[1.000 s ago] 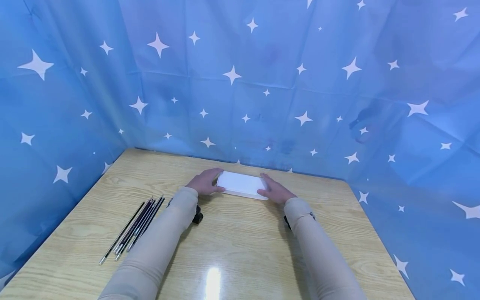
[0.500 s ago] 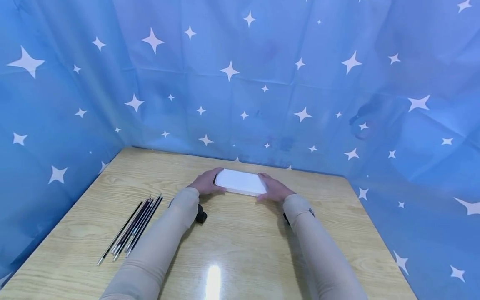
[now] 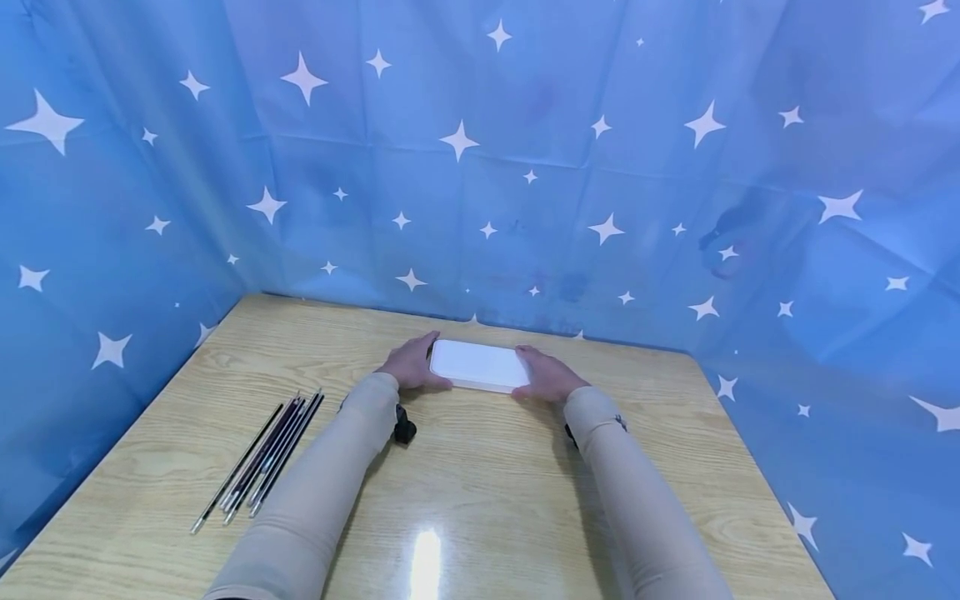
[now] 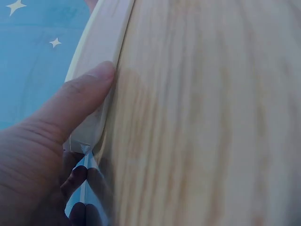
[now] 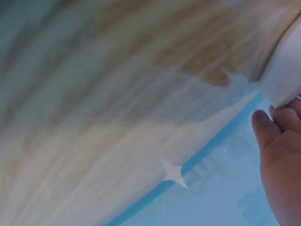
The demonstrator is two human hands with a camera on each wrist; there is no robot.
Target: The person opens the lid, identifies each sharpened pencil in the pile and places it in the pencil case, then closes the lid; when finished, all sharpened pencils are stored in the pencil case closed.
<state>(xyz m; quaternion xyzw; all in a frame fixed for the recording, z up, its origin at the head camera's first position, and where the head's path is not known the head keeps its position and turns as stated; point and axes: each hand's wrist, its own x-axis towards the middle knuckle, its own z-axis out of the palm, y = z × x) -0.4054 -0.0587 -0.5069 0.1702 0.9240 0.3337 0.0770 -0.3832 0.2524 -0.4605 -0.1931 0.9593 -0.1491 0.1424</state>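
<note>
A long white box (image 3: 480, 364) with rounded corners lies near the far edge of the wooden table. Its left end is held by my left hand (image 3: 412, 363), thumb along the near side and fingers round the end. In the left wrist view that thumb presses the pale side wall of the box (image 4: 101, 42), just above the wood. My right hand (image 3: 550, 377) grips the opposite end, its thumb at the near corner. The right wrist view catches only a corner of the box (image 5: 284, 70) beside the fingertips.
Several dark pencils (image 3: 262, 458) lie in a loose bundle on the table (image 3: 480, 492), left of the left forearm. A blue curtain with white stars (image 3: 525, 208) hangs right behind the table and along both sides.
One second ago the box's top sat askew, with a lower rim showing at the near right. Now it lies even over the base. Both hands have stayed at the ends.
</note>
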